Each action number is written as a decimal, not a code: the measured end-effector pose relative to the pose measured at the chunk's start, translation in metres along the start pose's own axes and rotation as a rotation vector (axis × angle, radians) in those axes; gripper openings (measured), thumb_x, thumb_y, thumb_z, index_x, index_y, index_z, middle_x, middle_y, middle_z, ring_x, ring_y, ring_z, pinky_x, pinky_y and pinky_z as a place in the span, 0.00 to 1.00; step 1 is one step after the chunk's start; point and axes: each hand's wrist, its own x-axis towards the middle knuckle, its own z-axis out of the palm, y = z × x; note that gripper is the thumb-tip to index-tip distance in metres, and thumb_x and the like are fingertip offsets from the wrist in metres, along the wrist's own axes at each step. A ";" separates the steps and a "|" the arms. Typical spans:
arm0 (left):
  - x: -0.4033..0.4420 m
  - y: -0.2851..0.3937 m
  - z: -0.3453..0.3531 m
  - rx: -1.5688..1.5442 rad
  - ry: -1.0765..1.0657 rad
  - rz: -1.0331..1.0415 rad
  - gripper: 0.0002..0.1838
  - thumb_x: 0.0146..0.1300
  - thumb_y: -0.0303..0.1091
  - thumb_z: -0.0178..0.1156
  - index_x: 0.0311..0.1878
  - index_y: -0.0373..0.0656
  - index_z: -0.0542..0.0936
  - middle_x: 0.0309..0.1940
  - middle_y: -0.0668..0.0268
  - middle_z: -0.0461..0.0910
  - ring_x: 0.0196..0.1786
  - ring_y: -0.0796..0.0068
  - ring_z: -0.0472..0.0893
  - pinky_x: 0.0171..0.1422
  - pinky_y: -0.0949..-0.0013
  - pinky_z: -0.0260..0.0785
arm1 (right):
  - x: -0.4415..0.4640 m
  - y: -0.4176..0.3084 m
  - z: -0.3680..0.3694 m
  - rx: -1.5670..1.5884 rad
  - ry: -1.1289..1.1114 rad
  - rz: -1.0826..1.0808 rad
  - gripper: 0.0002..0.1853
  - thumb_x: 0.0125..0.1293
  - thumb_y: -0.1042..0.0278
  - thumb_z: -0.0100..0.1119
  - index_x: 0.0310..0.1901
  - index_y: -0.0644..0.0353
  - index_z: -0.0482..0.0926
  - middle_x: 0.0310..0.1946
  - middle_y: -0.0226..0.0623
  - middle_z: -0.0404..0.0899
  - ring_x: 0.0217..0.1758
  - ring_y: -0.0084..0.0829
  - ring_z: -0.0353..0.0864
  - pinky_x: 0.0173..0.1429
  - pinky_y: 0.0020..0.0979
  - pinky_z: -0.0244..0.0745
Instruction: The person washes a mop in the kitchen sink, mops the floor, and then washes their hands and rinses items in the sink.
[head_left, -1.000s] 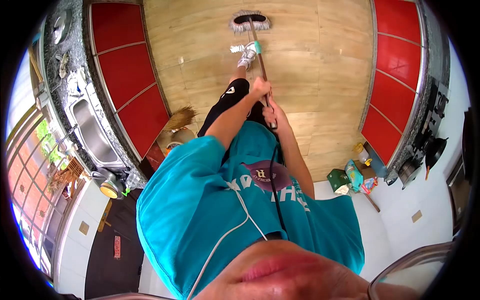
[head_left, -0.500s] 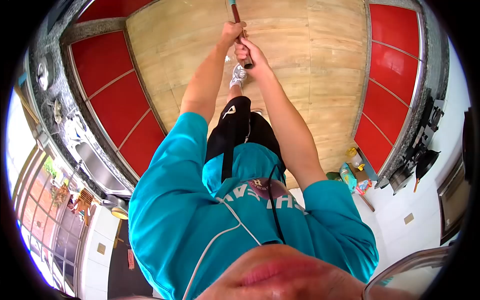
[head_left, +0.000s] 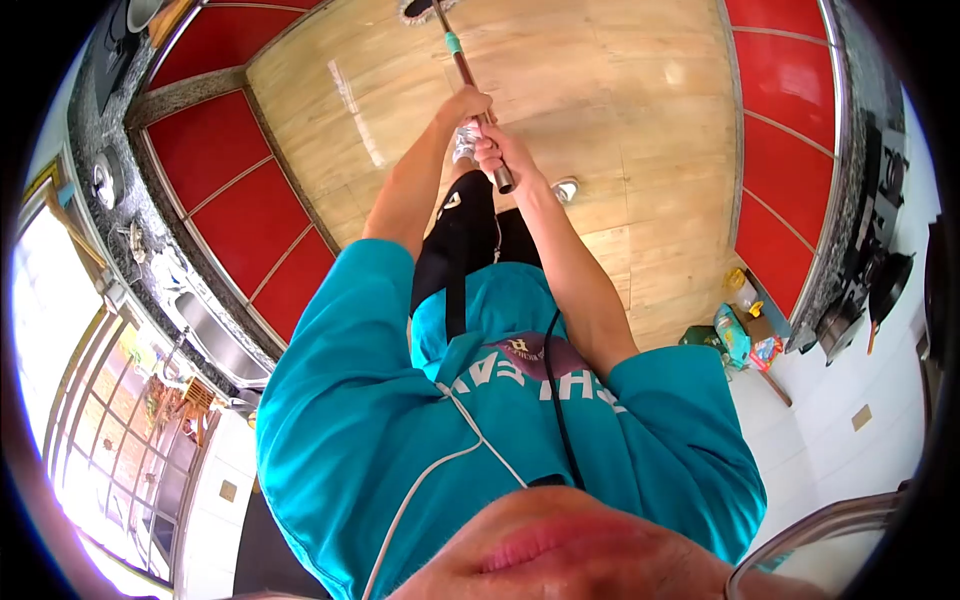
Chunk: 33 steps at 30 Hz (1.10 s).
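Observation:
A mop (head_left: 461, 68) with a dark reddish handle and a light green collar slants down the upper middle of the head view. Its fringed head (head_left: 425, 10) rests on the wooden-look floor (head_left: 600, 130) and is cut off by the top edge. My left hand (head_left: 467, 104) is closed around the handle. Lower down, near the handle's open end, my right hand (head_left: 506, 152) wraps round it too. Beneath the hands are my shoes, the left (head_left: 466, 142) partly covered by the arm and handle, the right (head_left: 565, 190) farther out.
Red cabinets (head_left: 248, 220) under a stone counter run along the left, with a metal sink (head_left: 207, 338). More red cabinets (head_left: 787, 125) line the right side. In the right corner stand bags and bottles (head_left: 735, 335). Pans (head_left: 885, 285) are by the right-hand stove.
Both hands and the handle have come lower in the view, nearer my body. The mop head now shows at the top, and my right shoe has come into sight.

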 end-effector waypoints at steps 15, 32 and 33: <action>-0.064 -0.109 0.396 0.401 -0.135 0.354 0.09 0.53 0.28 0.53 0.22 0.31 0.74 0.18 0.51 0.77 0.20 0.62 0.80 0.18 0.63 0.71 | -0.347 0.003 -0.163 0.156 0.311 0.125 0.08 0.68 0.58 0.47 0.39 0.51 0.70 0.15 0.22 0.57 0.10 0.10 0.53 0.08 0.13 0.47; -0.003 0.049 0.168 -0.270 0.169 0.080 0.14 0.47 0.36 0.58 0.20 0.31 0.78 0.16 0.56 0.78 0.18 0.67 0.79 0.17 0.66 0.69 | -0.127 -0.082 -0.048 -0.212 0.230 -0.064 0.11 0.68 0.57 0.47 0.37 0.55 0.69 0.14 0.21 0.57 0.10 0.11 0.53 0.11 0.15 0.47; 0.007 0.067 0.146 -0.266 0.186 0.103 0.14 0.47 0.36 0.58 0.21 0.31 0.78 0.17 0.55 0.78 0.19 0.67 0.79 0.19 0.66 0.70 | -0.106 -0.097 -0.035 -0.237 0.213 -0.050 0.11 0.67 0.57 0.49 0.35 0.55 0.69 0.14 0.21 0.57 0.11 0.12 0.54 0.13 0.16 0.48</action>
